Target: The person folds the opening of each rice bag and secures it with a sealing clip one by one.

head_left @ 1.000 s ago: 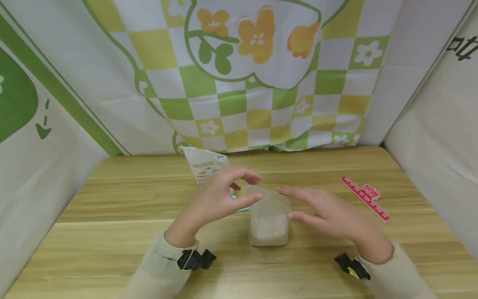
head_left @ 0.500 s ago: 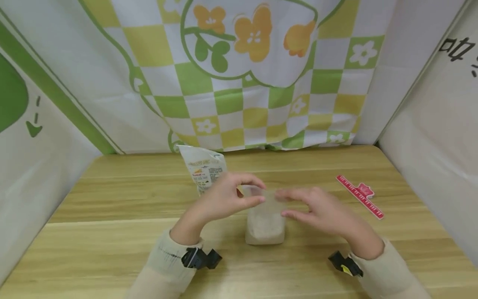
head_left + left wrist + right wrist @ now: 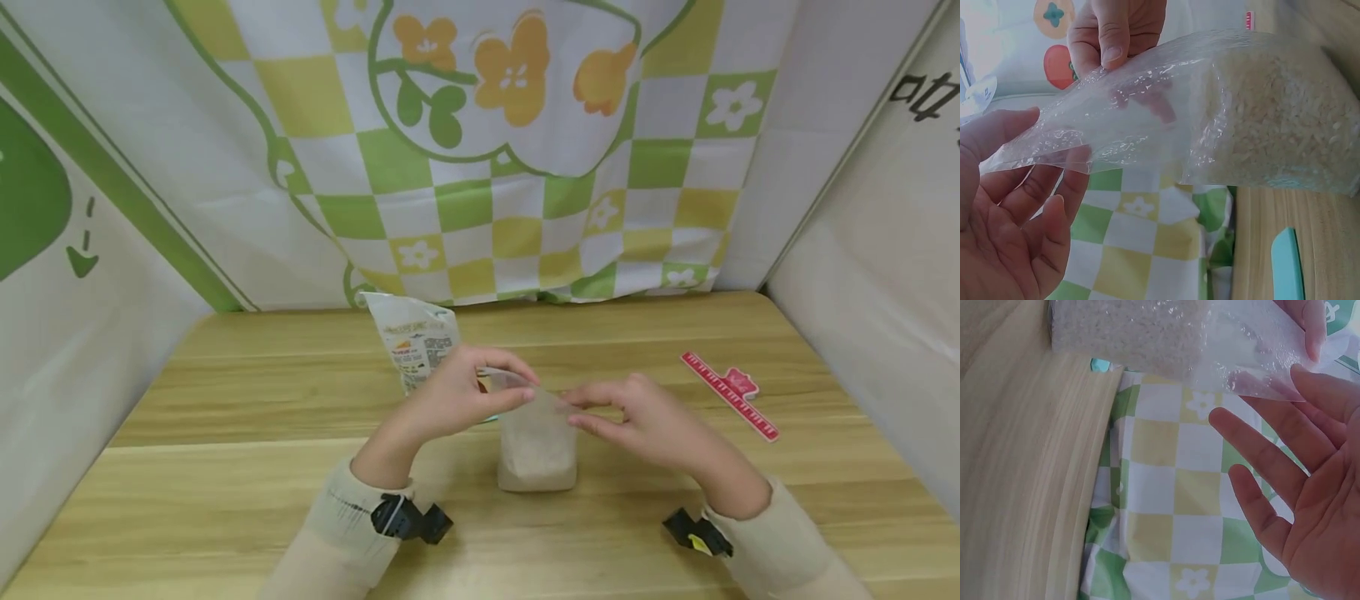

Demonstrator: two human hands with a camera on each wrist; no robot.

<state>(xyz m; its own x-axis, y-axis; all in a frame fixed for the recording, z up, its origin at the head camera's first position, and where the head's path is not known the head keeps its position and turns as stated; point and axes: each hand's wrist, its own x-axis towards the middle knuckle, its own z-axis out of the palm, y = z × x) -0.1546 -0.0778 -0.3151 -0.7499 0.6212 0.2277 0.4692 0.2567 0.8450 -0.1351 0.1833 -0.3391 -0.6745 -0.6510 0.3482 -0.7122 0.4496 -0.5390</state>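
Note:
A clear plastic bag of rice (image 3: 537, 454) stands upright on the wooden table, its lower part filled with white grains. My left hand (image 3: 468, 398) pinches the upper left edge of the bag between thumb and fingers. On the opposite side, my right hand (image 3: 641, 417) pinches the upper right edge. The left wrist view shows the bag's slack top stretched between both hands, above the rice (image 3: 1272, 112). In the right wrist view the thumb lies in front of the film, with a fingertip behind it; the other fingers (image 3: 1260, 447) are spread.
A white printed pouch (image 3: 412, 337) stands behind my left hand, partly covered by it. A teal flat piece (image 3: 1287, 265) lies on the table behind the bag. To the right is a red bag clip (image 3: 731, 396). A checkered cloth (image 3: 517, 208) hangs at the back.
My right hand's fingers have closed in on the bag's upper right edge and now pinch it. The left hand has shifted slightly right, along the bag's top.

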